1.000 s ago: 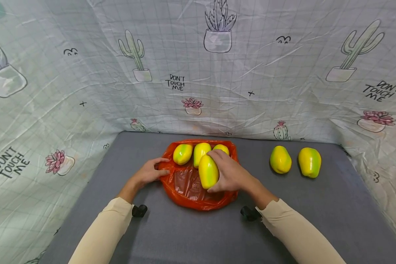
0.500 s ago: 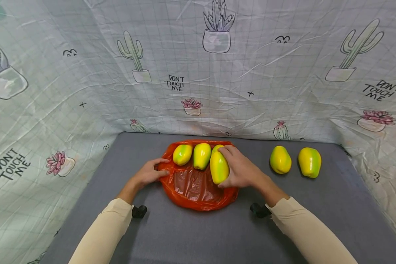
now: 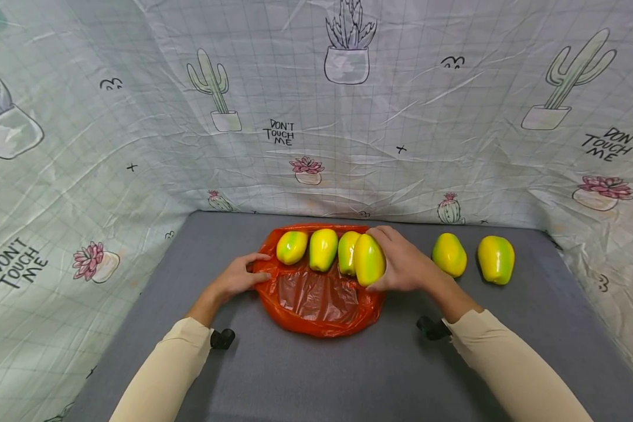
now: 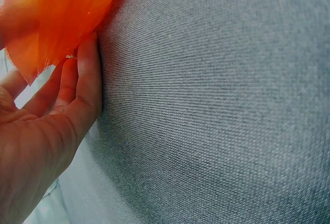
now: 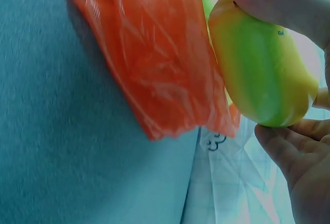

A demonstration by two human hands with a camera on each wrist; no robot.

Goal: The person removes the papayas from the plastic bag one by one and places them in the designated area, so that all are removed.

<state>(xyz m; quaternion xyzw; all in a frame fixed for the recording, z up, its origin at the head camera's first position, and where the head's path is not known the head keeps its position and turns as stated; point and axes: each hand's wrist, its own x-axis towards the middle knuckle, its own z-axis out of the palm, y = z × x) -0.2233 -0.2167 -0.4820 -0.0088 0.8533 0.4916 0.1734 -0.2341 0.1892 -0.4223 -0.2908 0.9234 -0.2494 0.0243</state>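
A red-orange plastic bag (image 3: 319, 328) lies spread with its mouth facing up on the grey table. Inside along its back edge sit three yellow-green mangoes, the left one (image 3: 292, 247), the middle one (image 3: 323, 249) and a partly covered one (image 3: 347, 252). My right hand (image 3: 403, 261) grips another mango (image 3: 370, 259) by its ends over the bag's right rim; the right wrist view shows this mango (image 5: 263, 64) between thumb and fingertips, beside the film. My left hand (image 3: 237, 274) holds the bag's left rim, with fingers (image 4: 88, 74) against the orange film (image 4: 67, 17) and close to the table.
Two more mangoes stand on the table at the right, one (image 3: 449, 255) just behind my right forearm and another (image 3: 496, 259) farther right. A cactus-printed cloth (image 3: 348, 146) walls in the back and sides of the table (image 3: 316, 381).
My right hand has carried the mango to the right and slightly back, from over the bag's middle to its right rim. The left hand and the bag stay nearly still.
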